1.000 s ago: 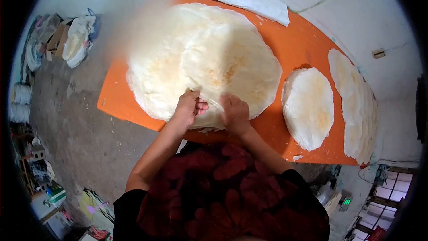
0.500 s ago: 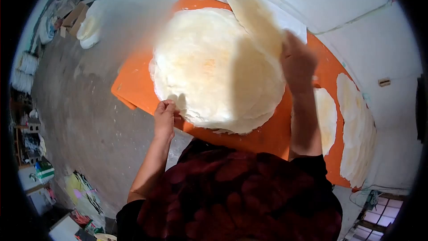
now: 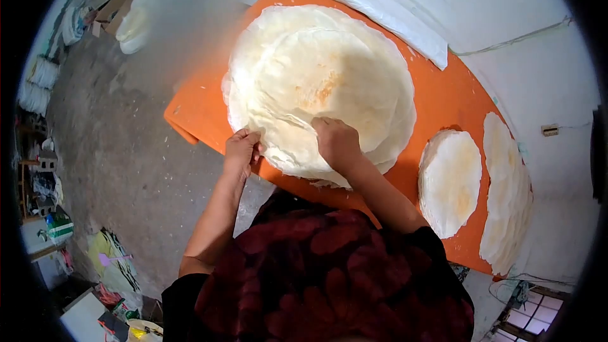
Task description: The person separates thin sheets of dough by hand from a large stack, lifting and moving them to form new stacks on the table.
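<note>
A stack of large, thin, round flatbreads (image 3: 373, 57) lies in front of me, pale with a browned patch on the top sheet. My left hand (image 3: 242, 150) is closed at the stack's lower left rim, thumb and fingers pinching the flatbread edge. Over the lower middle of the stack, my right hand (image 3: 337, 144) is closed with its knuckles up, gripping the top flatbread. A raised crease runs from the right hand toward the left. The right fingertips are hidden beneath the hand.
An orange cloth (image 3: 430, 101) covers the table. To the right are a smaller oval stack of pale sheets (image 3: 449, 183) and a long stack (image 3: 503, 196) along the edge. White folded cloth (image 3: 367, 9) lies at the back by the wall. A cardboard box (image 3: 115, 11) stands far left.
My right hand has come from the right side to the stack's lower middle. The flatbread it held raised now lies across the stack. My left hand stays at the lower left rim.
</note>
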{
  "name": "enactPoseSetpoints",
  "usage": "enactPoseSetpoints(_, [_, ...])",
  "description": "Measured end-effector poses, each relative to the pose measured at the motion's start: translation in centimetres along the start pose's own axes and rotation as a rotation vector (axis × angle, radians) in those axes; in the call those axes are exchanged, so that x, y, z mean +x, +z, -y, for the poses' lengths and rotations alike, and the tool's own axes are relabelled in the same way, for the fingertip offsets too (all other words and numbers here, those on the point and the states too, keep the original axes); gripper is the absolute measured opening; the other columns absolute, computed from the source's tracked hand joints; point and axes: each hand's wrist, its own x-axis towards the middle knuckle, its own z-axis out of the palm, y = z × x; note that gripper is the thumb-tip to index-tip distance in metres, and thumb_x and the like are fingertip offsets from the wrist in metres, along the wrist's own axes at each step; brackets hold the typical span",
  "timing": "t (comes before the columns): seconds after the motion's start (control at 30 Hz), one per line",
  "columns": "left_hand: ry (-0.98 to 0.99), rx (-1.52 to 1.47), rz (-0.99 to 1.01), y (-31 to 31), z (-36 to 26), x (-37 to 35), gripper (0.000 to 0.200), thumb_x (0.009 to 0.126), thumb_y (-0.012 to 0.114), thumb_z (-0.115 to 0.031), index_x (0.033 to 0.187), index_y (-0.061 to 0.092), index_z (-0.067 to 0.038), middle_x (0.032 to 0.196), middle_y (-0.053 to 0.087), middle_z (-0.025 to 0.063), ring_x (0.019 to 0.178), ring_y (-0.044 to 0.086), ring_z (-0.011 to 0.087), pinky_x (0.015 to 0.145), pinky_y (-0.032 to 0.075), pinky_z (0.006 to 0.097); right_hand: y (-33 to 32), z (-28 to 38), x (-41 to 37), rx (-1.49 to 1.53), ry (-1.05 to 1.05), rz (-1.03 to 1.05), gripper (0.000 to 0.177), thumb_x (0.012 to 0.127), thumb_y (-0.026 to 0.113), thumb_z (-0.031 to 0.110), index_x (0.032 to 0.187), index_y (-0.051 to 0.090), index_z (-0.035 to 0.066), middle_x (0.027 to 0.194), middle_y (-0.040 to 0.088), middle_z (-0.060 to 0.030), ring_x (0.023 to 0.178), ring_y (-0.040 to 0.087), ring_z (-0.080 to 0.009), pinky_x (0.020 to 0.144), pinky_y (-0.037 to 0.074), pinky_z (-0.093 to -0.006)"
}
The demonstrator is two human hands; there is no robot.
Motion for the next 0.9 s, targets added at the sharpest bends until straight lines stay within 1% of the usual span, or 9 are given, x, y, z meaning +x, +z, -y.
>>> enactPoseSetpoints(0.13, [-0.056,-0.165,0.002,0.2,0.7,0.7,0.005,0.082,0.052,-0.008,0.08,0.048,-0.006,0.063,0.053,0.0067,0.049,0.055,0.0162,0.04,0.041,0.024,0.9,2.3,-1.3,-0.068,0.028,0.163,0.011,0.069,0.05,0.005,0.079,0.053,0.004,0.076,0.056,-0.0115,0.072,0.057,-0.0288,0.059,0.047,-0.0357])
enactPoseSetpoints(0.27, [-0.083,-0.347,0.045,1.1,0.4,0.0,0.004,0.086,0.048,-0.009,0.086,0.047,-0.005,0.076,0.056,0.0091,0.06,0.06,0.0211,0.05,0.051,0.0288,2.6,3.0,-2.4,-0.11,0.015,0.032,0.016,0.069,0.051,0.005,0.084,0.053,0.003,0.078,0.057,-0.0113,0.074,0.058,-0.027,0.06,0.048,-0.0347])
enactPoseSetpoints(0.43, [-0.017,-0.393,0.2,1.0,1.3,0.4,0.011,0.09,0.041,-0.011,0.094,0.047,-0.002,0.085,0.057,0.0127,0.071,0.062,0.0245,0.062,0.056,0.0349,2.1,3.4,-1.6,-0.094,0.028,0.08,0.022,0.068,0.055,0.008,0.089,0.053,0.003,0.08,0.057,-0.0108,0.076,0.058,-0.0258,0.061,0.048,-0.0346])
enactPoseSetpoints(0.57, [0.0,-0.445,0.272,1.0,0.6,0.0,0.013,0.09,0.041,-0.013,0.094,0.047,-0.002,0.083,0.056,0.0124,0.072,0.062,0.0247,0.063,0.056,0.0355,1.7,4.1,-1.6,0.014,0.084,0.1,0.024,0.07,0.057,0.012,0.091,0.053,0.003,0.082,0.058,-0.0105,0.077,0.058,-0.0268,0.061,0.047,-0.0359])
enactPoseSetpoints(0.67, [-0.03,-0.478,0.301,1.7,0.3,-0.3,0.014,0.09,0.042,-0.015,0.092,0.047,-0.002,0.083,0.056,0.0124,0.072,0.061,0.0257,0.063,0.056,0.0359,1.8,4.4,-1.6,0.001,0.068,0.025,0.021,0.072,0.057,0.017,0.088,0.053,0.004,0.081,0.057,-0.0132,0.079,0.058,-0.0263,0.06,0.047,-0.0373])
enactPoseSetpoints(0.73, [-0.039,-0.493,0.303,1.9,0.5,-0.1,0.015,0.091,0.042,-0.016,0.091,0.046,-0.002,0.083,0.056,0.0126,0.072,0.061,0.0266,0.062,0.056,0.0364,2.7,3.2,-1.5,0.013,0.155,0.158,0.023,0.074,0.058,0.023,0.087,0.055,0.004,0.079,0.057,-0.0151,0.079,0.058,-0.0268,0.06,0.047,-0.0372])
enactPoseSetpoints(0.77, [-0.051,-0.484,0.344,1.7,0.6,0.2,0.017,0.091,0.041,-0.019,0.089,0.046,-0.003,0.085,0.056,0.0123,0.079,0.061,0.0279,0.067,0.054,0.0386,2.8,2.5,-1.3,0.02,0.198,0.224,0.024,0.074,0.058,0.025,0.086,0.055,0.004,0.077,0.057,-0.016,0.079,0.058,-0.027,0.06,0.047,-0.0371])
enactPoseSetpoints(0.83, [-0.044,-0.429,0.28,1.7,-0.4,0.3,0.018,0.091,0.041,-0.021,0.089,0.046,-0.004,0.087,0.056,0.0119,0.086,0.059,0.0275,0.072,0.051,0.0398,1.4,-0.4,1.1,0.01,0.325,0.474,0.029,0.078,0.055,0.031,0.084,0.058,0.003,0.077,0.057,-0.0191,0.079,0.058,-0.0294,0.064,0.047,-0.0388])
enactPoseSetpoints(0.9, [-0.038,-0.384,0.187,1.6,-1.0,0.7,0.019,0.091,0.042,-0.024,0.091,0.047,-0.006,0.088,0.056,0.009,0.091,0.055,0.0242,0.077,0.045,0.0369,-2.3,-5.4,5.2,0.113,0.497,0.459,0.033,0.079,0.053,0.031,0.089,0.06,0.001,0.092,0.06,-0.0206,0.085,0.057,-0.0337,0.078,0.043,-0.0423])
